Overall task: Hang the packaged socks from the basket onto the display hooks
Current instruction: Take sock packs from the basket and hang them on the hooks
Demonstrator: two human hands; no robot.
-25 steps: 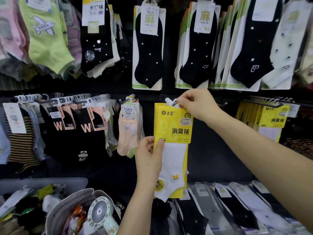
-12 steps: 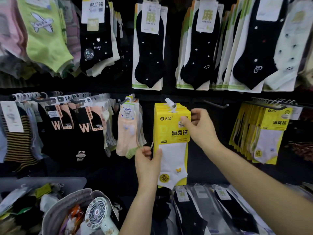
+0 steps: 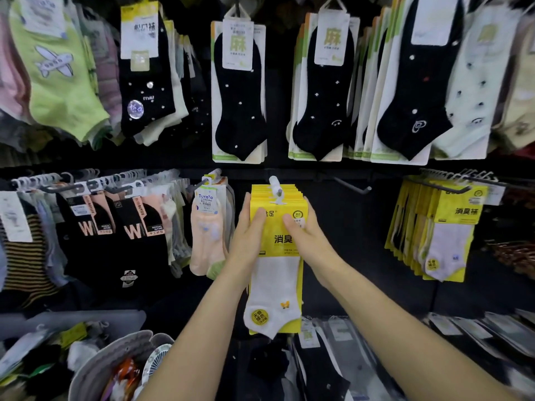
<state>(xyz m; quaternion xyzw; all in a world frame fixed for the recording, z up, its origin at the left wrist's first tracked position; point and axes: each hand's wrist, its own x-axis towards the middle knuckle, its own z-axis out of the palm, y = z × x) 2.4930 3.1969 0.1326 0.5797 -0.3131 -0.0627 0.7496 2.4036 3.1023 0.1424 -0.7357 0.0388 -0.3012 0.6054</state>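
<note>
Yellow sock packs (image 3: pixel 275 273) hang in a thick bunch on a hook (image 3: pixel 275 190) in the middle of the wall. Both hands hold the bunch near its top. The left hand (image 3: pixel 248 235) grips the left edge, with its thumb on the front. The right hand (image 3: pixel 307 239) grips the right edge the same way. More yellow packs (image 3: pixel 447 227) hang well off to the right.

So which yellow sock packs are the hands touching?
The middle stack of yellow sock packs, held between the left hand and right hand. The other yellow stack hangs untouched at the far right.
</note>
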